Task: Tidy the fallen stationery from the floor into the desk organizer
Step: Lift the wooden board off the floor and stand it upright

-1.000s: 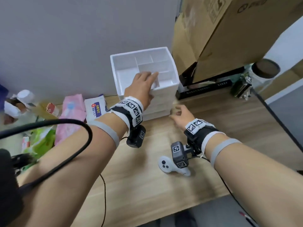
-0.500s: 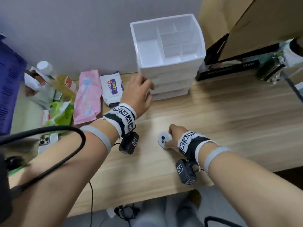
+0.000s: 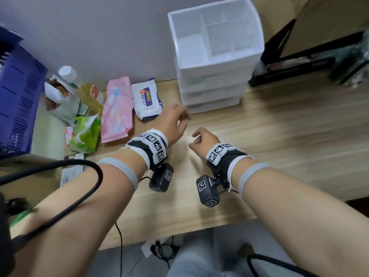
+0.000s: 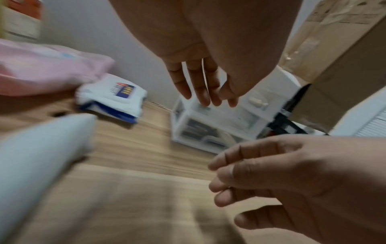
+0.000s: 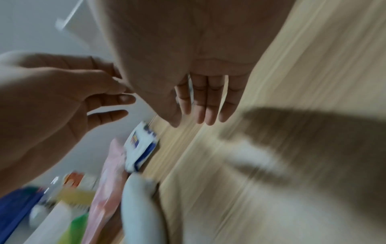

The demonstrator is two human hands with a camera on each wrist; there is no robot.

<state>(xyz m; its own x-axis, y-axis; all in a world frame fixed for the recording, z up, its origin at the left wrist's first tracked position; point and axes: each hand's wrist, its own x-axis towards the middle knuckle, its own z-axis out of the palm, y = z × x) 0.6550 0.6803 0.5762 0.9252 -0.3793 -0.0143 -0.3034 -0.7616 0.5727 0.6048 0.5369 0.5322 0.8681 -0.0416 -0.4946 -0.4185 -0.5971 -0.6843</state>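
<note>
The white desk organizer [image 3: 215, 56] stands at the back of the wooden desk [image 3: 279, 136], with open compartments on top and drawers below. It also shows blurred in the left wrist view [image 4: 211, 125]. My left hand [image 3: 175, 120] hovers just in front of its lower left corner, fingers relaxed and holding nothing [image 4: 200, 87]. My right hand [image 3: 201, 138] hangs beside it over the desk, fingers loosely curled and empty [image 5: 204, 102]. No stationery is in view. A blurred white object [image 4: 41, 156] lies on the desk near my wrists; I cannot tell what it is.
Left of the organizer lie a wipes pack [image 3: 146, 100], a pink pack [image 3: 116, 112] and a green tissue pack [image 3: 85, 132]. A blue basket [image 3: 16, 96] stands far left, a cardboard box [image 3: 319, 21] back right. Cables [image 3: 159, 248] lie on the floor below the desk edge.
My left hand has drawn back from the organizer's top to the desk in front of it. My right hand has come off the white controller and risen beside the left. The view has tilted down.
</note>
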